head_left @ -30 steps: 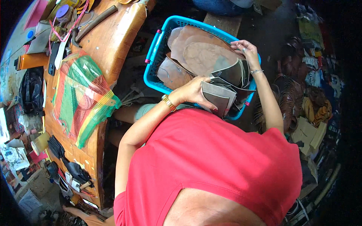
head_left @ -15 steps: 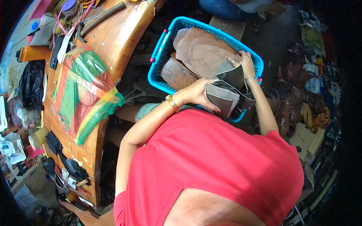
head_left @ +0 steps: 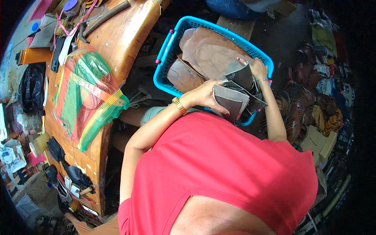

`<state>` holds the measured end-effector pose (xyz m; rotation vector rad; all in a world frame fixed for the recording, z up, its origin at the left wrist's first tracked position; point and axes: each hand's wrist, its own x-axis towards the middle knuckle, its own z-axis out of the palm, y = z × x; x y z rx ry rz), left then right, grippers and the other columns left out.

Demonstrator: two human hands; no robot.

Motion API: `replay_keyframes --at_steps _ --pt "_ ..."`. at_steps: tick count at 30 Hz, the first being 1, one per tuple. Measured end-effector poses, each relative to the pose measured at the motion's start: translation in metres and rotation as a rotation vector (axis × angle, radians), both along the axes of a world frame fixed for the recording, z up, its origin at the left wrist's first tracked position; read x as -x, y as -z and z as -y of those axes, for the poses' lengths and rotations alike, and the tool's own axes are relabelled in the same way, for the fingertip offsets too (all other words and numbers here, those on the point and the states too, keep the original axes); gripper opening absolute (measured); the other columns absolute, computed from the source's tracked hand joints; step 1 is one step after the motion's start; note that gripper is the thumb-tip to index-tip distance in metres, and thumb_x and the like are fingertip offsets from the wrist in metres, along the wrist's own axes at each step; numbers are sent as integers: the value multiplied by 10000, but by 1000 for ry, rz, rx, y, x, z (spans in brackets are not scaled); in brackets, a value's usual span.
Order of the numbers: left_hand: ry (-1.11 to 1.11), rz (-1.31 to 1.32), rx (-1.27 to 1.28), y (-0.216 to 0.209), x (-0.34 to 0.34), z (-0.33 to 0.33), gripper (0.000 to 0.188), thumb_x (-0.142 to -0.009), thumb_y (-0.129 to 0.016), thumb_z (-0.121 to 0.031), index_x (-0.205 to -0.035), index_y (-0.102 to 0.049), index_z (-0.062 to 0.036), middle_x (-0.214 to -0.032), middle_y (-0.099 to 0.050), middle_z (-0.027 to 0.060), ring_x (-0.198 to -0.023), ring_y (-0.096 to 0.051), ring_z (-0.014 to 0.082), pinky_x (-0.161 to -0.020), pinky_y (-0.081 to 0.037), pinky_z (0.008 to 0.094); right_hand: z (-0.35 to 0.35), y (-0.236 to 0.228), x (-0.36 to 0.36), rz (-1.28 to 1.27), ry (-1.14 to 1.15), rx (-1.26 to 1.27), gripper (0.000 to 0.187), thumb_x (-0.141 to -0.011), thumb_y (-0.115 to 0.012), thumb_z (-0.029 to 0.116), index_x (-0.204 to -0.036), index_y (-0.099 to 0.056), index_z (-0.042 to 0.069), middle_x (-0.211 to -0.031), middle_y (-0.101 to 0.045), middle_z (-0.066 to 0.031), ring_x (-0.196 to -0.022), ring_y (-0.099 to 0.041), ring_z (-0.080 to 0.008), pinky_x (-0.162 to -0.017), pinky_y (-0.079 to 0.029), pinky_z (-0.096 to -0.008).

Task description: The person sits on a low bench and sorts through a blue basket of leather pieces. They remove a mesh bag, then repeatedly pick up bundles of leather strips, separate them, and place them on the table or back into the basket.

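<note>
- Leather pieces, dark grey, flat and cut to shape (head_left: 232, 101), are held as a fanned stack at the near right corner of the bright blue plastic basket (head_left: 166, 55), partly over its rim.
- Their long axis is seen to run from the near corner up and away toward the far right rim, the top ends leaning on the larger tan-brown leather sheets (head_left: 207, 55) that fill the rest of the basket.
- The stack is clasped from its left side by the left hand (head_left: 203, 94), the fingers curled over the front grey piece and pressed on it; a gold bracelet (head_left: 179, 105) is worn at that wrist.
- The upper end of the stack is met from above and the right by the right hand (head_left: 257, 69), its fingers closed on the top edge of a dark piece.
- Both hands are thus set on the same stack, the left nearer the body, the right farther off.
- To the left, well apart from the basket, a curved wooden workbench (head_left: 121, 35) is seen, with a red, green and yellow mesh bag (head_left: 84, 94) lying on it.
</note>
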<state>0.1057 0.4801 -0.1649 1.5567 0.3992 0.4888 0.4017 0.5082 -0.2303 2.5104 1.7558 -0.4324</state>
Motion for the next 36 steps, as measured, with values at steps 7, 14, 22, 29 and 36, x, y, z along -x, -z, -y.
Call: replay_keyframes --at_steps 7,14,22,29,36 --pt "-14 -10 58 -4 3 4 543 -546 -913 -215 -952 -623 -1 -915 -683 72 -833 -619 118 -743 -505 278 4 6 -12 -27 -20 -8 611 -641 -689 479 -939 -659 -53 -992 -650 -284 -935 -642 -387 -812 -492 -464" --pt "-5 -4 54 4 3 4 515 -562 -908 -189 -950 -622 -6 -901 -682 52 -824 -609 99 -741 -505 270 7 40 -56 -342 -69 -298 549 -549 -846 346 -897 -642 -26 -887 -672 -188 -810 -664 -295 -736 -519 -367" --pt "10 -11 122 10 1 4 560 -584 -898 -154 -1029 -592 -6 -986 -674 49 -915 -600 104 -814 -499 267 -2 -35 -23 -492 -59 -137 458 -554 -815 183 -927 -647 -21 -785 -655 -137 -714 -643 -216 -665 -497 -322" --pt "19 -25 90 7 3 4 591 -591 -900 -148 -1062 -571 -7 -1023 -668 55 -939 -592 106 -833 -497 271 -40 -65 1 -560 -110 311 539 -698 -763 480 -707 -606 -36 -608 -490 0 -563 -453 -96 -493 -374 -282" --pt "21 -24 119 9 5 6 586 -611 -887 -141 -1089 -575 -11 -1058 -660 56 -969 -588 117 -861 -489 281 -47 -73 18 -456 -188 432 659 -606 -811 580 -704 -565 -23 -660 -515 -33 -594 -474 -98 -472 -381 -289"
